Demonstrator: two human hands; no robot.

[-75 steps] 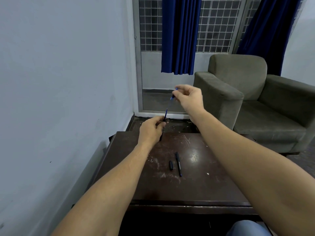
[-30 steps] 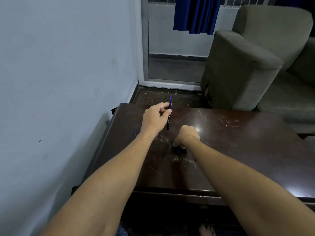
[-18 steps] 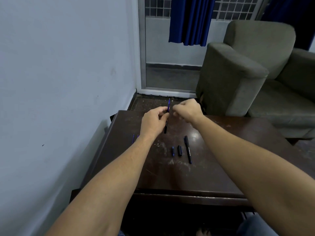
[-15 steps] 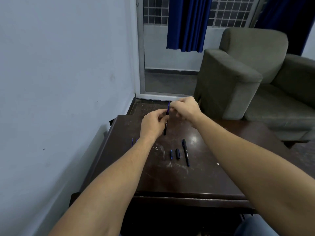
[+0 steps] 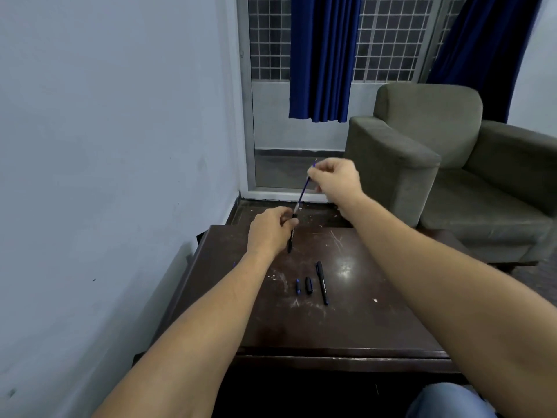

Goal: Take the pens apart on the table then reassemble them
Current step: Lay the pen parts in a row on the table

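Hovering above the far end of the dark worktop [image 5: 376, 327], both hands share one pen. The left hand [image 5: 269, 232] has its grip curled round the black barrel [image 5: 290, 238], held nearly upright. The right hand [image 5: 336, 182], higher, pinches the top of a thin blue refill [image 5: 303, 193] that slants down to the barrel's mouth. Nearer the person, a small blue piece [image 5: 297, 287], a black cap [image 5: 308, 286] and another black pen [image 5: 322, 282] lie side by side on the worktop.
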